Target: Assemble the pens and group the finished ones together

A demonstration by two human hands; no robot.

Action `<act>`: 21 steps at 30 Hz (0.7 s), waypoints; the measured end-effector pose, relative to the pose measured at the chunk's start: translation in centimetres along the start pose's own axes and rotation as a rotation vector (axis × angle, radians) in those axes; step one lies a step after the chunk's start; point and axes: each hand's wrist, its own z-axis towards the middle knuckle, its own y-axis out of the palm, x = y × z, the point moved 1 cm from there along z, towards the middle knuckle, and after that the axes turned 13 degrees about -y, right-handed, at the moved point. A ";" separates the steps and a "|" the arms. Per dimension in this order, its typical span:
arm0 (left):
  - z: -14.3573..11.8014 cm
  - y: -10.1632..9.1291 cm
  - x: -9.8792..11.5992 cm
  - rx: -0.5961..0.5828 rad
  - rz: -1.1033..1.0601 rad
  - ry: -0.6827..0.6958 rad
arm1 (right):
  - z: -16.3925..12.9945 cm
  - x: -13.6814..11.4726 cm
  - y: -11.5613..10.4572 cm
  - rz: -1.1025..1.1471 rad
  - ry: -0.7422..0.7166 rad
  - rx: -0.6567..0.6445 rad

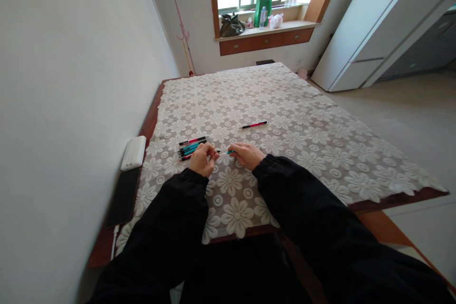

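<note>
My two hands are close together over the near part of the counter (151, 122), a narrow gap between them. My right hand (246, 156) pinches a teal pen (230, 152) between thumb and fingers, one end poking out toward the left. My left hand (204, 159) has its fingertips pressed together on a pale strand (223, 153) that runs across the gap to the pen; it is too small for me to tell what it is.

Just left of my left hand, and partly hidden by it, lies a bunch of pens (188, 148), teal, red and black, side by side on the lace cloth (295, 104). A red and black pen (254, 125) lies apart from them, beyond my right hand.

By the wall at the left edge are a white power bank (133, 153) and, nearer me, a black phone (123, 197) with a white cable (114, 242) at its near end. Past the counter, a green bag (262, 9) stands on the windowsill (249, 33), and a white fridge (366, 23) stands to the right.
</note>
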 end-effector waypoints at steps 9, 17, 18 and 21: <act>-0.3 0.2 0.3 -0.028 0.055 0.045 | 0.0 -0.5 0.2 -0.026 -0.090 -0.023; -0.7 -0.1 1.2 0.051 0.212 0.046 | 0.1 -0.9 0.2 -0.035 -0.042 -0.051; -0.6 -0.1 1.1 0.046 0.201 0.045 | 0.1 -0.9 0.1 -0.040 -0.033 -0.053; -0.2 -0.2 0.6 0.023 0.140 0.016 | 0.0 -0.6 -0.1 -0.061 0.002 -0.057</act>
